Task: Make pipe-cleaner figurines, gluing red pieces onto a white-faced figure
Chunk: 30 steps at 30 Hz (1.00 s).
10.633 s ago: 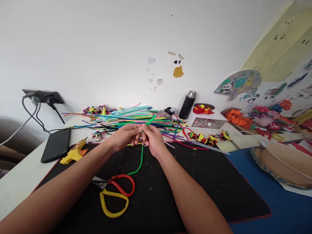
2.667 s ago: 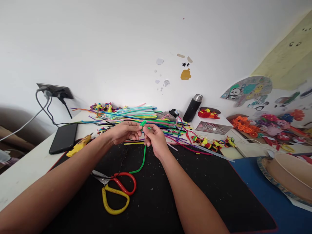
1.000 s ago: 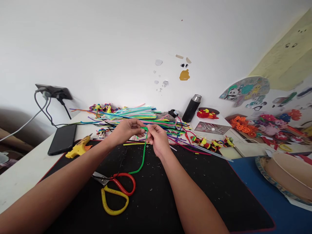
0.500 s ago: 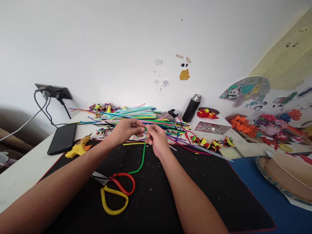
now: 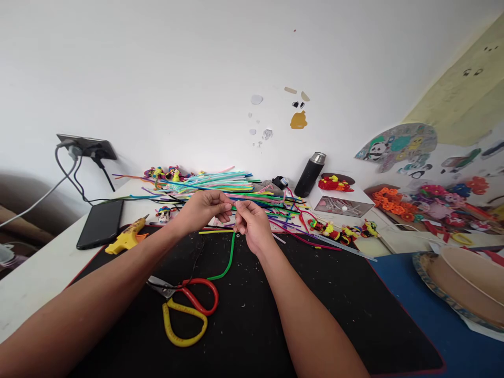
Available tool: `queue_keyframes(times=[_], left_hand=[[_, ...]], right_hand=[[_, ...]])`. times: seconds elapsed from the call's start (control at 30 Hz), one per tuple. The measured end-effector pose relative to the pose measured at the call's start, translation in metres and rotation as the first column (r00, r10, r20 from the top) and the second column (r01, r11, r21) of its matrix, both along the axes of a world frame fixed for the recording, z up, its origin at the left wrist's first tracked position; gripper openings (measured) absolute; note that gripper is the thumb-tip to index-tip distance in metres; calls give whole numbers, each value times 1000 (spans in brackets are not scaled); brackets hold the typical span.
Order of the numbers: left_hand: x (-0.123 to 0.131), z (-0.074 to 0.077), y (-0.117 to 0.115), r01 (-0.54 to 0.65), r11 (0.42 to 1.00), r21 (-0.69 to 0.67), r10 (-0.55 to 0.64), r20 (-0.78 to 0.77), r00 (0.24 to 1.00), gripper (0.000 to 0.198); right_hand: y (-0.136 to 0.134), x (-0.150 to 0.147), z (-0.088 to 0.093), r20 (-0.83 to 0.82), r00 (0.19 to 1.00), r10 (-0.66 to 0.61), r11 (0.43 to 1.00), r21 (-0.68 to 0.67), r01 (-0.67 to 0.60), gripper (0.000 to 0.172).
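A green pipe cleaner [image 5: 230, 257] hangs from between my hands and curves down to the black mat beside the scissors. My left hand [image 5: 208, 209] is closed, with thumb and fingertips pinched at its upper part. Close by, my right hand [image 5: 254, 224] pinches the same pipe cleaner; a bit of green shows between the fingertips. Its top end is mostly hidden by the fingers. Below lie scissors [image 5: 185, 324] with one red and one yellow handle. Behind the hands spreads a heap of coloured pipe cleaners [image 5: 220, 181].
On the left are a yellow glue gun [image 5: 126, 237] and a black phone [image 5: 100, 224]. At the back right stand a black flask [image 5: 310, 175] and a white box [image 5: 342, 202]. Small pipe-cleaner figures [image 5: 346, 231] lie in front of it. The black mat [image 5: 334, 310] holds small scraps.
My hands stay in nearly the same place. The fingers have shifted slightly around the green pipe cleaner, and less of its upper part shows below them.
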<state>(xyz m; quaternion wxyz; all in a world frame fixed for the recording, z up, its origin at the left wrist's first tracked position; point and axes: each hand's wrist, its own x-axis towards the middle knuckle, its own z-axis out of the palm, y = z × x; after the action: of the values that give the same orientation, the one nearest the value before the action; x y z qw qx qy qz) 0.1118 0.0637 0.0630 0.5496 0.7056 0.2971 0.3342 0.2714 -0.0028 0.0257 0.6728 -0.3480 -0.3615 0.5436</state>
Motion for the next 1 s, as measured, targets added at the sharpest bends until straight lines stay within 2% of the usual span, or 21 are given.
queue_keyframes(times=[0.27,0.47,0.7,0.83,1.0], left_hand=[[-1,3,0,10,999,-47,-8,52,999,55],[-5,8,3,-37,999,-26,37,37,999,56],[-4,6,4,-57,990,-133,60,16,998,53],[-3,5,5,-17,982,-189,18,1,1000,52],[-4,2,7,27,986,-162,-34,-39,999,48]], right_hand=[[-1,0,4,-10,1000,19,1000,-12,-20,51],[1,3,5,-9,999,-47,998,-46,46,54],[-3,-3,0,240,971,-26,999,34,19,49],[-5,-3,-2,368,925,-90,996,42,80,45],[-3,-1,-7,470,868,-162,987,87,137,51]])
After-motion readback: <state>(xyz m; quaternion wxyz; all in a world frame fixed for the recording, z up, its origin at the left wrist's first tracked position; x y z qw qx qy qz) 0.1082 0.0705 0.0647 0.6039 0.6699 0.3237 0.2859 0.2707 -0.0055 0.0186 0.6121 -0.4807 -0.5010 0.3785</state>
